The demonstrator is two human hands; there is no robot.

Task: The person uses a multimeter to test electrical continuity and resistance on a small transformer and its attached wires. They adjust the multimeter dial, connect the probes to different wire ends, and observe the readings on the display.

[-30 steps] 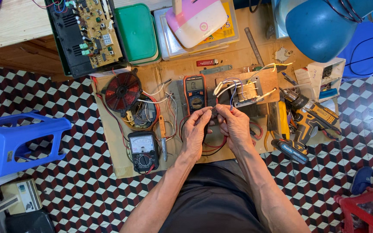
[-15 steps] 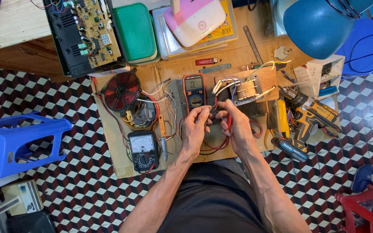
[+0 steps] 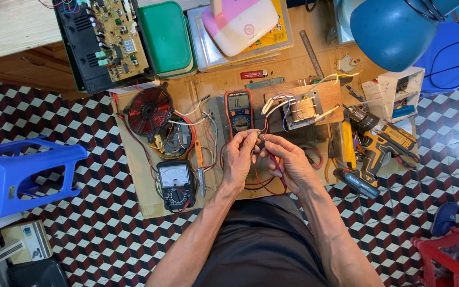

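Both forearms reach forward over the cardboard work mat (image 3: 144, 196). The left hand (image 3: 238, 157) and right hand (image 3: 288, 159) meet fingertip to fingertip, pinching red test leads (image 3: 264, 183) just below the orange digital multimeter (image 3: 239, 110).

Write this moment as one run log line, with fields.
left hand: pinching red test lead | right hand: pinching same lead | digital multimeter: just above hands
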